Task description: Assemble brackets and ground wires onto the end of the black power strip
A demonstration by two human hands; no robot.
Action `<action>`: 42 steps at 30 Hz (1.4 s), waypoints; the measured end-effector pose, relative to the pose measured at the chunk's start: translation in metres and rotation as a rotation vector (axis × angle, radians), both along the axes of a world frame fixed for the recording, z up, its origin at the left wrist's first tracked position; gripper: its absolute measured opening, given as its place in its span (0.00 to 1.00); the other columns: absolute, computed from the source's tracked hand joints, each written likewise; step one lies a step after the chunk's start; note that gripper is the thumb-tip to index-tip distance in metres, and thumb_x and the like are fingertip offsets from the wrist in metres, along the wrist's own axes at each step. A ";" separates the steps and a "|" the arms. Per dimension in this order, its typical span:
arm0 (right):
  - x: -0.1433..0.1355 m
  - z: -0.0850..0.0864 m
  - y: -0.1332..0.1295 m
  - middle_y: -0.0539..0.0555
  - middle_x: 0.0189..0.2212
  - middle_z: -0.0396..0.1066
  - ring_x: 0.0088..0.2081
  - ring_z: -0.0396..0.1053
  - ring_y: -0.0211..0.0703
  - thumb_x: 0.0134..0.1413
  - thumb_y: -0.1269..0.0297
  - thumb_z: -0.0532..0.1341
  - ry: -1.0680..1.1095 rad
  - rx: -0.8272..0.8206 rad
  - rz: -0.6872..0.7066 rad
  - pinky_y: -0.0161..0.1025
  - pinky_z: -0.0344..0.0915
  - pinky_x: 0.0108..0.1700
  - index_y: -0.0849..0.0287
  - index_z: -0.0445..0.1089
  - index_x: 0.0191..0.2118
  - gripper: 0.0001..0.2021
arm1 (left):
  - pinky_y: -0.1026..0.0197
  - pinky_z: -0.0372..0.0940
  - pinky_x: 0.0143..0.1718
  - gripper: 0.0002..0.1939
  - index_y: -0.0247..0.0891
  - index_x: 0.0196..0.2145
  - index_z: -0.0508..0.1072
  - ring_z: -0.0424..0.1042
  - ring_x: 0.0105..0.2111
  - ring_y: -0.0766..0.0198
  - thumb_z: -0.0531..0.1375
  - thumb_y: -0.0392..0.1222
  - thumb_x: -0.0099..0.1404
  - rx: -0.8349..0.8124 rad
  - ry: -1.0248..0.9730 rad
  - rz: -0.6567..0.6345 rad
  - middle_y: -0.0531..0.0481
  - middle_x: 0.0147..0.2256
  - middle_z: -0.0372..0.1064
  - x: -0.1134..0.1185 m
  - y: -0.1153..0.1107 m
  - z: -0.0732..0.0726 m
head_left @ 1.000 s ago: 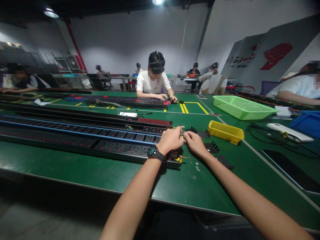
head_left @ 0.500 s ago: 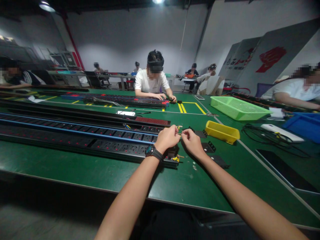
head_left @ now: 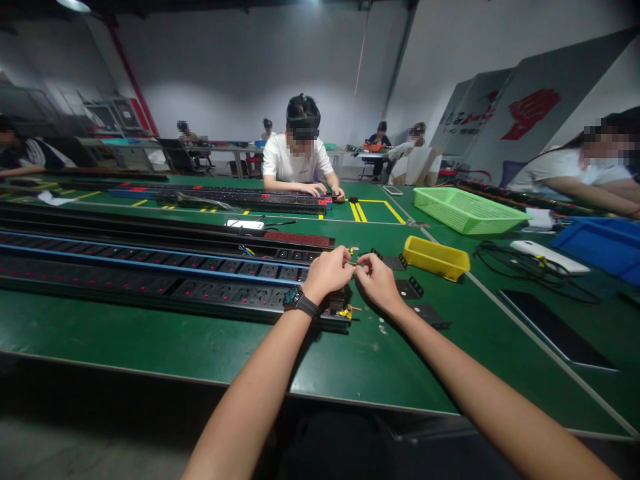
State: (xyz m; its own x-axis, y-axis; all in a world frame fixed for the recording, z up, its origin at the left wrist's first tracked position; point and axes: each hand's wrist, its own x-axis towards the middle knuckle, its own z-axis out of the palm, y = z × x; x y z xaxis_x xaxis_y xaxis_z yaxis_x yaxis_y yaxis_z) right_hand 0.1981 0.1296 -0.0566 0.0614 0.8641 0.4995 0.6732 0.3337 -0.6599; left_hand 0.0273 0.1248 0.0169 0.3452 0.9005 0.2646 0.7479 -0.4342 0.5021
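My left hand, with a black watch at its wrist, is closed in a pinch over the right end of the blue-edged power strip. Meeting it fingertip to fingertip, my right hand also pinches. A short bit of yellow wire shows between the fingers; the rest is hidden. In front lies a black power strip, with a yellow wire with a bare copper-coloured end sticking out at its right end. Black metal end plates lie right of my right hand.
A yellow bin, a green basket and a blue bin stand to the right. Near them lie a coiled black cable and a dark flat panel. Across the table, a person in white handles another strip.
The view has swung slightly, so everything sits a little further left and up. Both hands stay pinched together at the same strip end, with only slight finger movement.
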 end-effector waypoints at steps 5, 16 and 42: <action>-0.001 0.005 -0.002 0.48 0.25 0.65 0.27 0.63 0.43 0.54 0.62 0.56 0.004 -0.012 0.000 0.38 0.57 0.33 0.58 0.71 0.41 0.11 | 0.59 0.70 0.50 0.13 0.44 0.47 0.76 0.78 0.47 0.56 0.59 0.34 0.67 -0.005 -0.020 -0.021 0.47 0.46 0.80 -0.001 0.001 0.000; -0.003 0.007 -0.002 0.46 0.22 0.64 0.25 0.60 0.40 0.49 0.59 0.59 0.225 -0.090 0.058 0.37 0.57 0.31 0.59 0.73 0.41 0.15 | 0.59 0.70 0.49 0.14 0.45 0.44 0.77 0.79 0.46 0.57 0.61 0.31 0.64 0.001 -0.044 -0.031 0.49 0.44 0.81 -0.003 0.004 -0.002; -0.006 0.014 -0.011 0.53 0.39 0.76 0.23 0.72 0.37 0.50 0.60 0.62 0.371 -0.261 0.224 0.33 0.66 0.22 0.56 0.73 0.49 0.19 | 0.58 0.70 0.46 0.15 0.46 0.45 0.78 0.78 0.45 0.55 0.55 0.33 0.69 0.062 0.077 -0.068 0.49 0.43 0.80 -0.006 0.001 0.002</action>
